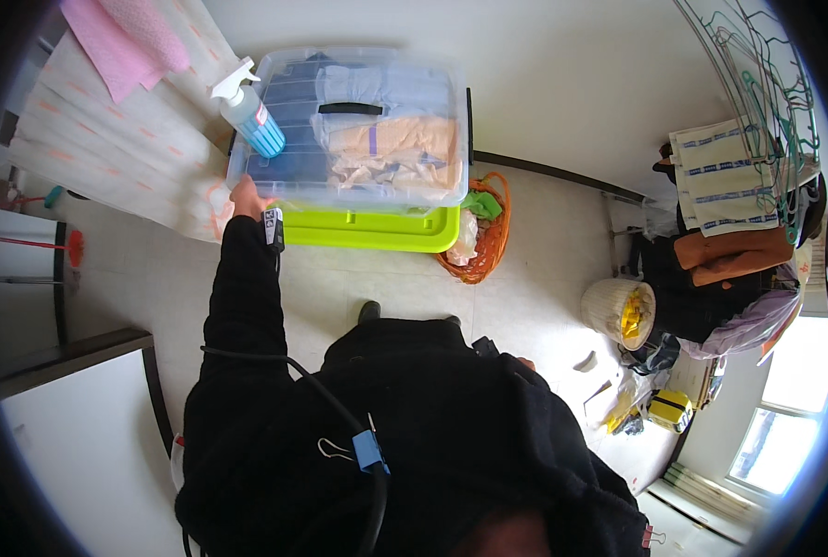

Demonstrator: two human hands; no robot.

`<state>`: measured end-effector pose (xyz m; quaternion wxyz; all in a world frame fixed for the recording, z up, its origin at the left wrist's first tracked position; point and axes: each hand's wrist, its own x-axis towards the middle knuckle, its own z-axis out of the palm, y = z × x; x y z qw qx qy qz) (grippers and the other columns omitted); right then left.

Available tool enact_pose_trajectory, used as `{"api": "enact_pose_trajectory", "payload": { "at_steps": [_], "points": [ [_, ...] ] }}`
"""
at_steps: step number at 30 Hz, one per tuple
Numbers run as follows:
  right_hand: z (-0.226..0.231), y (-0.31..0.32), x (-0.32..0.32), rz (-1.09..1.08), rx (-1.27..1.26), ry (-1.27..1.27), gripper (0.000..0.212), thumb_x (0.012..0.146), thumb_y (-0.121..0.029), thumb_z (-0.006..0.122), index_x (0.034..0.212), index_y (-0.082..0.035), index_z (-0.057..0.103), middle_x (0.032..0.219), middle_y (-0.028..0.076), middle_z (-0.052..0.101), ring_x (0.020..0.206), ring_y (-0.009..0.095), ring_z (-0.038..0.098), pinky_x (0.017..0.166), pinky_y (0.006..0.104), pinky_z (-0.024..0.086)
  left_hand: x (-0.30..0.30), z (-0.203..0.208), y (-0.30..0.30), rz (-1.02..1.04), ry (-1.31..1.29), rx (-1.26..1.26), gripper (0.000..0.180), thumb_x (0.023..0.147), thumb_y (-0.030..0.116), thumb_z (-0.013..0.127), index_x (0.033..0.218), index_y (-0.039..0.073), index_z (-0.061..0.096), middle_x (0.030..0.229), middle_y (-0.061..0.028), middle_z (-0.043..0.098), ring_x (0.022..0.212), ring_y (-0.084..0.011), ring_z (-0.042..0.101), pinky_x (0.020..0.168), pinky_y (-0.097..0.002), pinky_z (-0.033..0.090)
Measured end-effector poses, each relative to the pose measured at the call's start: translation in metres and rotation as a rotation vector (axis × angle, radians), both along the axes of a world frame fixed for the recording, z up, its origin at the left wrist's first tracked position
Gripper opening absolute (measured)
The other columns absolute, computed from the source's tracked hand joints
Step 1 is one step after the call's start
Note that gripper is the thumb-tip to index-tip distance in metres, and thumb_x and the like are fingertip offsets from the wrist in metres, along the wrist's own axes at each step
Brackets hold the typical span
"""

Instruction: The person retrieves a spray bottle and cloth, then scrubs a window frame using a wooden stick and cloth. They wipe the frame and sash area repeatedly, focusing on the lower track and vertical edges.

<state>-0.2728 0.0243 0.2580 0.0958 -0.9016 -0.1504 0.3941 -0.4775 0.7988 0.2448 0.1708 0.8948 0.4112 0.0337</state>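
Observation:
My left arm reaches forward, and my left hand (245,199) is closed around the near left corner of a clear plastic storage box (395,193). Part of its fingers is hidden at the box's edge. Folded blue, white and peach cloths show through the box's lid, which has a black handle (351,109). On the lid's left side stands a spray bottle (257,121) with blue liquid and a white trigger head. Beneath the box lies a lime-green lid (367,229), jutting out toward me. Only a sliver of my right hand (527,363) shows beside my dark jacket, its fingers hidden.
An orange wicker basket (497,252) with bags sits right of the box. A pale curtain (126,139) with a pink towel (135,46) hangs left. Further right are a whitish bin (604,311), hanging clothes (725,181) and wire hangers. A white-topped cabinet (89,446) stands near left.

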Motion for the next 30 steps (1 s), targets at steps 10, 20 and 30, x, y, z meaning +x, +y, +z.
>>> {"api": "enact_pose_trajectory", "payload": {
  "at_steps": [10,20,30],
  "points": [
    [0.047,0.064,-0.013,-0.555,0.315,0.140,0.023,0.084,-0.018,0.053,0.091,0.001,0.064,0.073,0.011,0.066,0.059,0.017,0.062,0.051,0.0315,0.050,-0.010,0.035,-0.076,0.978,-1.231,-0.773,0.057,0.084,0.019,0.063,0.131,0.013,0.032,0.129,-0.0095,0.042,0.116,-0.0254,0.043,0.082,-0.0480,0.045],
    [-0.080,-0.009,-0.027,-0.240,0.207,-0.001,0.025,0.076,-0.027,0.059,0.076,-0.004,0.069,0.078,0.014,0.069,0.075,0.031,0.066,0.069,0.0393,0.051,0.076,0.191,-0.047,0.285,-1.221,0.020,0.099,0.070,0.019,0.078,0.144,-0.001,0.015,0.147,-0.0216,0.022,0.138,-0.0314,0.020,0.113,-0.0375,0.016],
    [-0.009,0.053,-0.111,-0.498,0.266,0.040,0.028,0.080,-0.023,0.049,0.080,-0.004,0.071,0.072,0.012,0.069,0.055,0.023,0.065,0.057,0.0360,0.054,0.111,0.200,-0.017,0.342,-1.218,-0.073,0.089,0.073,0.011,0.075,0.143,0.000,0.021,0.138,-0.0221,0.035,0.128,-0.0339,0.038,0.104,-0.0405,0.036]
  ]
}}
